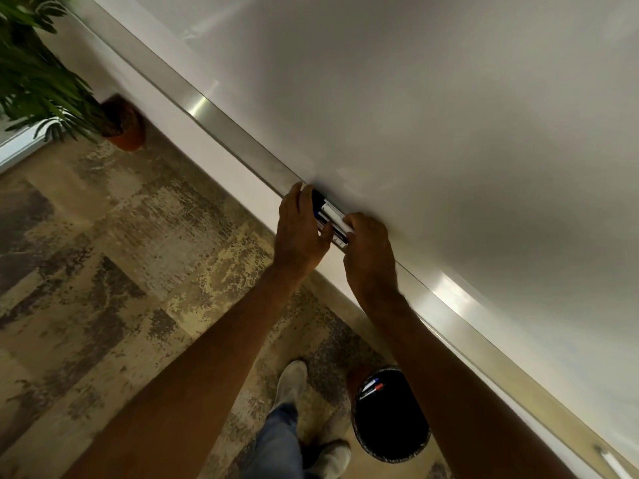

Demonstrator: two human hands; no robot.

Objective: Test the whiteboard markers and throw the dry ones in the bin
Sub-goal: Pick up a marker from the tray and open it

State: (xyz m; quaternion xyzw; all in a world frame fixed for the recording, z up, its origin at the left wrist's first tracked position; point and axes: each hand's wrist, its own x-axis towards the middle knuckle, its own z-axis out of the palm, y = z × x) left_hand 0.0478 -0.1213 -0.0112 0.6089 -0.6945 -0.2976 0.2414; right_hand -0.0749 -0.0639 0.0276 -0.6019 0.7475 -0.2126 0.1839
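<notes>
Both forearms are stretched forward from the bottom of the frame, and below them a shoe [293, 382] and a jeans leg are seen on the patchy floor [103, 254]. Just beside the right forearm the bin [390, 426] is parked on the floor, close under the board, presumably so that a dud can be dropped straight down; two or three markers [371, 387] are already seen lying inside, red and blue caps showing. Up at the tray [242, 146], the metal ledge along the whiteboard [449, 115], a small bunch of markers [330, 219] is being gathered between the two hands. The left hand [301, 233] is curled round the bunch from one end, fingers wrapped over the dark caps; the right hand [370, 257] is closed on the other end, fingertips hidden behind the barrels, so the exact pinch cannot be told. The bunch is held against the ledge, most likely for support while one marker is picked out for testing. No mark is seen on the board. Off to the left, a plant [34, 63] in a clay pot [124, 122] is stood by the wall.
</notes>
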